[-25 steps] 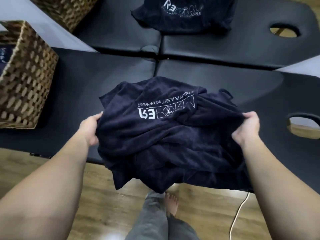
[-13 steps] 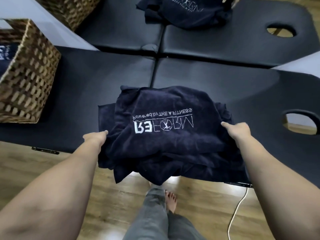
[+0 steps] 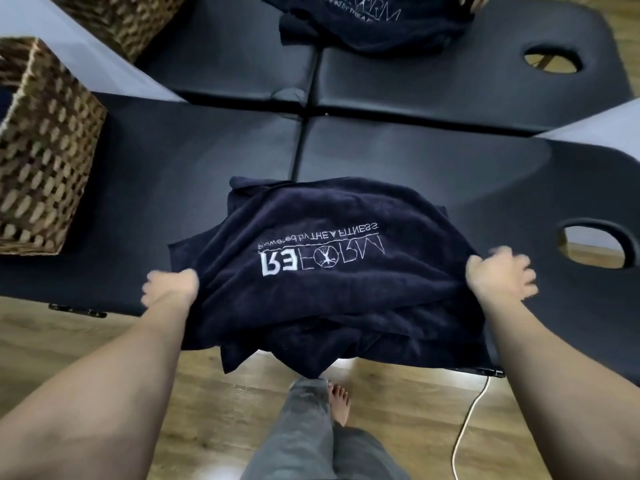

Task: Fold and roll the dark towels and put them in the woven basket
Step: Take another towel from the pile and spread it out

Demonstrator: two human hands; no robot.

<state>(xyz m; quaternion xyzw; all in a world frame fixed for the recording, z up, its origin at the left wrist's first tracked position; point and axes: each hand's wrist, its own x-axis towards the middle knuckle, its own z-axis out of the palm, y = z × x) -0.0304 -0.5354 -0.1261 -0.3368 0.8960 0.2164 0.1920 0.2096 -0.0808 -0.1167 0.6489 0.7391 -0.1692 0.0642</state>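
Terry towel looks soft and floppy, draping off the table. Left hand and right hand pinch its side edges; corners look the best hold.

A dark navy towel lies rumpled across the near edge of the black padded table, its white embroidered logo facing up and reading upside down, its lower folds spilling over the edge toward the floor. Another dark towel sits bunched on the far table. The woven basket stands at the left on the near table, well apart from the rumpled towel.
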